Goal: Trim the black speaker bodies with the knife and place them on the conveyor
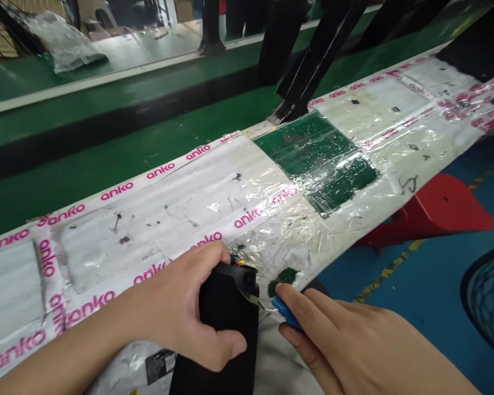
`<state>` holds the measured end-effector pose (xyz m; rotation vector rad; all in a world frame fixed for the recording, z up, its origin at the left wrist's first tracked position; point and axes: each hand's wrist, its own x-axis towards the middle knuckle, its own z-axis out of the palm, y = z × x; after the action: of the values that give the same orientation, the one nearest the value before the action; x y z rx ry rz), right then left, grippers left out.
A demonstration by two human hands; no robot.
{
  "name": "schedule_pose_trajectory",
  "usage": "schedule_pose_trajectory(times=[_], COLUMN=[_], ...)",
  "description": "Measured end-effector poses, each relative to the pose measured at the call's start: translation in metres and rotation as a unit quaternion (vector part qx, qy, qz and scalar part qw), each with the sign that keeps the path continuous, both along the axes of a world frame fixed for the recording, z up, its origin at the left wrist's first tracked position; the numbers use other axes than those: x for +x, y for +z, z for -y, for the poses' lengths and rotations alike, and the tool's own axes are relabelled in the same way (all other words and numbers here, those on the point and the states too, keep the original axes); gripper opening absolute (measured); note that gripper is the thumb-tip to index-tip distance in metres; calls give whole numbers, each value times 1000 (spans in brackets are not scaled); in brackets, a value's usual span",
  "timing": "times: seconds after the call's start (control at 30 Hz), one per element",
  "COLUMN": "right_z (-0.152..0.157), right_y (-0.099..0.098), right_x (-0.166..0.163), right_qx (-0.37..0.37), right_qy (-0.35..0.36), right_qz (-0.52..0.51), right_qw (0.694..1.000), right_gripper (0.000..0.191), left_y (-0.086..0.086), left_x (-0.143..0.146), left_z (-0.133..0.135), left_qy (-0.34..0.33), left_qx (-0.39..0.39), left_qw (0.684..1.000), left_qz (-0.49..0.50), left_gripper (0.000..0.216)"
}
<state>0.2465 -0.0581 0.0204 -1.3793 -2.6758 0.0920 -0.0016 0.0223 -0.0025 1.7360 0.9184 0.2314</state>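
Observation:
My left hand (pixel 189 304) is wrapped around a long black flat panel (pixel 230 312), thumb over its face and fingers at its far edge. Short red and yellow wires (pixel 241 263) stick out by the panel's dark end piece (pixel 247 278). Between the fingertips of my right hand (pixel 333 329) is a small blue-handled blade (pixel 286 314). Its thin metal part reaches toward the corner of the panel's end piece; whether it touches cannot be made out. The panel's near end runs out of the picture at the bottom.
Under the hands runs a bench (pixel 181 203) covered with taped plastic film, torn in places. A red stool (pixel 440 211) and a black mesh basket (pixel 489 302) stand at the right. Beyond is a green conveyor (pixel 148 120) with a plastic bag (pixel 63 41) and dark upright pieces (pixel 316 55).

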Motion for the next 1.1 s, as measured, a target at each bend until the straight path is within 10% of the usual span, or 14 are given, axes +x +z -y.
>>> schedule_pose_trajectory(times=[0.77, 0.97, 1.1], right_z=[-1, -6, 13], right_y=[-23, -25, -19], right_x=[3, 18, 33], right_qx=[-17, -59, -117], right_qy=[-2, -4, -160], right_qz=[14, -91, -225], right_qw=[1000, 994, 954], right_gripper=[32, 19, 17], left_y=[-7, 6, 30], left_x=[-1, 3, 4], left_z=[-6, -2, 7], left_qy=[7, 1, 40], left_qx=[-118, -29, 60], left_qw=[992, 999, 975], left_qz=[37, -33, -208], left_gripper=[49, 47, 40])
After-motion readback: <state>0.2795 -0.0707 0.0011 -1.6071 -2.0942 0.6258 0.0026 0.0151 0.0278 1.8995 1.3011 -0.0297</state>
